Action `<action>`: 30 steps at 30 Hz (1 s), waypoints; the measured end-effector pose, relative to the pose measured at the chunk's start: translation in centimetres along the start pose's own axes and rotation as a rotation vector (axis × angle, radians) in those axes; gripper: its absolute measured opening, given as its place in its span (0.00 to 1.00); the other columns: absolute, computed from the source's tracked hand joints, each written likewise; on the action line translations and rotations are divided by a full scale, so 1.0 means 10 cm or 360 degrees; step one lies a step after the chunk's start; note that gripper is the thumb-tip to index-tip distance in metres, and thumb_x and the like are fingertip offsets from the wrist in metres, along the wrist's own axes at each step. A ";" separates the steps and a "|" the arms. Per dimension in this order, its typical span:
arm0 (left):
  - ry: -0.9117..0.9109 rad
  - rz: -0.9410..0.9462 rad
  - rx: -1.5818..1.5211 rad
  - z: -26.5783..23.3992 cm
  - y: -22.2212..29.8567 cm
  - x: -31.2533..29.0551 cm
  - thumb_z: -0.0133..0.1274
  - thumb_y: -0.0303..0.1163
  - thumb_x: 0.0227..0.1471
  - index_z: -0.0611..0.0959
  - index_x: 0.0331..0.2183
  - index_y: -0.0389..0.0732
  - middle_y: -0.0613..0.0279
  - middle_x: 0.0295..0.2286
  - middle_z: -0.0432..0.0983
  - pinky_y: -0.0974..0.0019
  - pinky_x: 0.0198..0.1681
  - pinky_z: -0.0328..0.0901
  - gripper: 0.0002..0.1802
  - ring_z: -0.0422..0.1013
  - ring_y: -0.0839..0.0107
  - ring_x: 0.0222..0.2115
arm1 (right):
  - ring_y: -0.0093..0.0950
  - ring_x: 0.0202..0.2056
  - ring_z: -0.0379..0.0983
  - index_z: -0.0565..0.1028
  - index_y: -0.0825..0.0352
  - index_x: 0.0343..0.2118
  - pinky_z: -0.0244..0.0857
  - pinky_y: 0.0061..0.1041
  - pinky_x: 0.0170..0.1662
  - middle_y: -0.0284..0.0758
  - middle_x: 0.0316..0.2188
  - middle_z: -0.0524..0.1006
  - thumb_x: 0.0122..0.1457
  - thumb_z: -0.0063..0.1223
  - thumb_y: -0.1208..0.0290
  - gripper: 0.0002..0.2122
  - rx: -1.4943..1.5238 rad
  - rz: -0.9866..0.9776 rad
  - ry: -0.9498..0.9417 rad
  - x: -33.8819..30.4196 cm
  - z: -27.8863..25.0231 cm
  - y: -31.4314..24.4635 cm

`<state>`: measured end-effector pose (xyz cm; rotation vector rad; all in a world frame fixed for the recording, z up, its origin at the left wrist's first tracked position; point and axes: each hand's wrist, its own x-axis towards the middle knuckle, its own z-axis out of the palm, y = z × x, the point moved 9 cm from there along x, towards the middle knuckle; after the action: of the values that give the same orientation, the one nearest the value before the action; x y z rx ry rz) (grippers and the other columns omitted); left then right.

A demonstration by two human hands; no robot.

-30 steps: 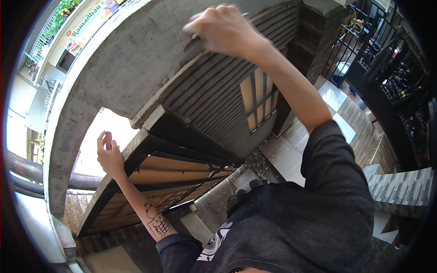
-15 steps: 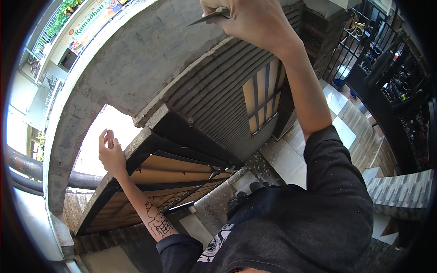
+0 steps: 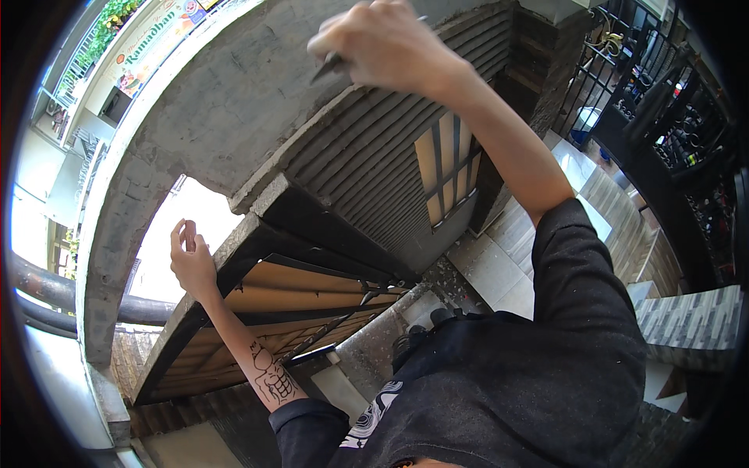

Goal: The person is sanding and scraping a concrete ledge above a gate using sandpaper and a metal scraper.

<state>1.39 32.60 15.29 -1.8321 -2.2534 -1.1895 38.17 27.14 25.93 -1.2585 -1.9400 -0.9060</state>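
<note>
My right hand is raised at the top, in front of the grey cement wall. Its fingers close round a thin grey blade-like tool whose pointed end sticks out at the left. Motion blurs this hand, so the tool's exact kind is unclear. At the left, my left hand is held up beside the bright opening in the wall. Between its fingers stands a small reddish-brown oblong piece. That forearm passes in front of the top edge of a dark-framed gate with tan panels.
A ribbed grey wall section with a barred tan panel adjoins the gate. Dark pipes run at the far left. Right of me are a black metal fence, a blue and white bucket and a tiled floor.
My right hand has swung left and slightly down across the wall, with the blade-like tool still in it. My left hand stays nearly in place.
</note>
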 end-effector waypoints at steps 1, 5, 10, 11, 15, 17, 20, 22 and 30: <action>0.0009 -0.0013 0.0009 -0.02 -0.04 -0.01 0.47 0.29 0.46 0.76 0.47 0.52 0.60 0.41 0.77 0.61 0.39 0.68 0.22 0.78 0.67 0.30 | 0.27 0.29 0.78 0.80 0.58 0.33 0.72 0.28 0.35 0.32 0.25 0.79 0.48 0.53 0.78 0.10 -0.0021 -0.0111 -0.0010 0.04 -0.19 -0.06; 0.0005 0.0020 0.0009 -0.02 0.02 -0.02 0.47 0.29 0.46 0.76 0.46 0.52 0.59 0.41 0.77 0.61 0.39 0.68 0.22 0.78 0.68 0.29 | 0.27 0.28 0.78 0.80 0.57 0.32 0.72 0.27 0.34 0.32 0.24 0.79 0.48 0.52 0.79 0.10 -0.0153 0.0027 -0.0149 0.04 0.03 -0.08; 0.0028 0.0032 -0.0014 -0.04 -0.09 0.00 0.47 0.29 0.45 0.76 0.46 0.52 0.59 0.41 0.77 0.60 0.39 0.68 0.23 0.78 0.67 0.29 | 0.30 0.29 0.78 0.79 0.59 0.31 0.72 0.26 0.34 0.35 0.26 0.79 0.46 0.53 0.79 0.10 0.0134 0.0127 -0.0261 0.04 -0.18 -0.04; 0.0029 0.0023 0.0031 -0.06 -0.07 -0.01 0.47 0.29 0.45 0.76 0.46 0.52 0.59 0.41 0.77 0.59 0.39 0.67 0.23 0.78 0.66 0.30 | 0.31 0.29 0.78 0.79 0.58 0.31 0.72 0.26 0.35 0.35 0.27 0.79 0.46 0.54 0.79 0.10 0.0260 0.0230 -0.0158 0.05 -0.31 0.02; 0.0047 0.0097 0.0053 -0.02 0.01 0.02 0.47 0.29 0.45 0.76 0.47 0.52 0.58 0.41 0.77 0.59 0.40 0.67 0.23 0.78 0.66 0.30 | 0.28 0.29 0.78 0.79 0.57 0.30 0.71 0.27 0.34 0.32 0.25 0.79 0.46 0.55 0.78 0.09 0.0043 -0.0036 -0.0134 -0.03 0.12 -0.14; 0.0050 0.0060 0.0047 -0.02 -0.06 0.02 0.47 0.29 0.45 0.76 0.47 0.52 0.58 0.41 0.77 0.59 0.40 0.67 0.23 0.78 0.65 0.30 | 0.27 0.30 0.78 0.79 0.57 0.30 0.71 0.28 0.34 0.31 0.24 0.79 0.46 0.55 0.77 0.08 0.0030 0.0036 -0.0164 0.02 0.04 -0.15; 0.0024 0.0004 0.0027 -0.06 -0.04 -0.03 0.47 0.30 0.46 0.76 0.46 0.52 0.59 0.41 0.77 0.60 0.40 0.67 0.22 0.77 0.65 0.32 | 0.26 0.30 0.78 0.79 0.57 0.28 0.72 0.26 0.33 0.30 0.25 0.79 0.48 0.53 0.76 0.06 -0.0078 -0.0013 0.0079 0.06 -0.31 -0.22; -0.0002 -0.0022 0.0011 -0.04 0.01 -0.04 0.46 0.30 0.46 0.76 0.46 0.51 0.59 0.41 0.77 0.60 0.40 0.67 0.22 0.77 0.65 0.34 | 0.25 0.29 0.78 0.79 0.57 0.27 0.72 0.24 0.33 0.29 0.23 0.79 0.48 0.53 0.77 0.06 -0.0274 0.0110 -0.0210 0.09 0.04 -0.19; 0.0023 0.0016 -0.0008 -0.03 -0.07 0.00 0.47 0.30 0.46 0.76 0.46 0.51 0.60 0.41 0.77 0.60 0.41 0.67 0.22 0.77 0.65 0.36 | 0.28 0.31 0.78 0.80 0.58 0.31 0.72 0.26 0.35 0.32 0.26 0.79 0.48 0.53 0.80 0.10 0.0003 0.0062 0.0055 0.05 -0.33 -0.27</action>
<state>0.70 32.39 15.18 -1.8279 -2.2330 -1.2041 35.91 23.85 27.64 -1.2672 -1.8824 -0.9006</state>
